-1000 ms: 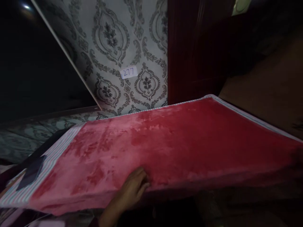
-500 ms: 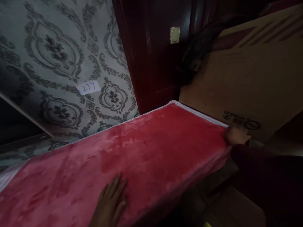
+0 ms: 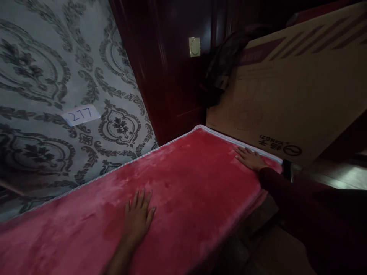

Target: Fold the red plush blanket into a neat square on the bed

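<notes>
The red plush mat lies across the lower part of the view, from about 8 o'clock round to 3 o'clock; its pale striped border runs along the far edge and its corner points to about 12 o'clock; that far edge lies just beside the wall and the door.

The left hand rests palm down on the pile at 6 o'clock, its fingers spread apart and clamped on nothing; the bare forearm enters from the bottom edge.

The right hand lies flat at about 3 o'clock, close to the mat's right end and just inside the border; its fingers sit nearly together, pressing on the surface without gripping; a dark sleeve covers the arm, and a black object at the wrist is too dim to name.

At 10 o'clock, the damask wallpaper carries a white label marked 277; at 12 o'clock stands a dark red door with a small brass plate; dark cloth hangs between the door and a large cardboard carton, which leans at 2 o'clock.
</notes>
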The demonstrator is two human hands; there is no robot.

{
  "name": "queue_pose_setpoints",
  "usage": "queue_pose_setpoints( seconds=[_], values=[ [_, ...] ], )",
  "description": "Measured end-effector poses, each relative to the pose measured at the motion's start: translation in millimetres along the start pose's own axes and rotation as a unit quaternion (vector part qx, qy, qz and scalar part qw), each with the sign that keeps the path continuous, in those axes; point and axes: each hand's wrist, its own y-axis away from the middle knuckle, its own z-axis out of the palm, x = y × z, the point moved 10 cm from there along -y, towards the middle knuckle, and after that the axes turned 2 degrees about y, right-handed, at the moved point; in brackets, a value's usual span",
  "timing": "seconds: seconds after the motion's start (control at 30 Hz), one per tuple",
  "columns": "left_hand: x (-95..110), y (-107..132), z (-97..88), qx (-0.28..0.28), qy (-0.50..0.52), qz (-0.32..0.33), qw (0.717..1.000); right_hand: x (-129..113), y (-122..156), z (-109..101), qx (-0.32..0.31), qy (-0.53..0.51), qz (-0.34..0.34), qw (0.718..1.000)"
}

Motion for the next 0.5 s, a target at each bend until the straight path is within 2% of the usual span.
queue_pose_setpoints(
  seconds=[0.1, 0.2, 0.3, 0.4, 0.5],
  values=[
    [-0.9, 2.8, 3.5, -0.007, -0.004, 0.003, 1.000, 9.2, -6.7, -3.0, -0.023, -0.002, 0.018, 1.000],
    [-0.5, 1.8, 3.3, -0.014, -0.011, 0.000, 1.000, 5.4, -14.2, -9.0, -0.041, -0.003, 0.032, 0.999],
    [-0.1, -0.4, 3.2, -0.020, -0.021, -0.003, 1.000, -16.2, -23.8, -17.5, -0.018, -0.002, 0.017, 1.000],
    [-0.3, -0.9, 3.4, -0.020, -0.021, -0.004, 1.000, -49.4, -30.8, -14.8, 0.000, -0.014, -0.051, 0.999],
    [-1.3, -0.2, 3.3, -0.014, -0.011, -0.001, 1.000, -52.4, -36.2, -0.9, -0.013, -0.017, -0.045, 0.999]
  ],
)
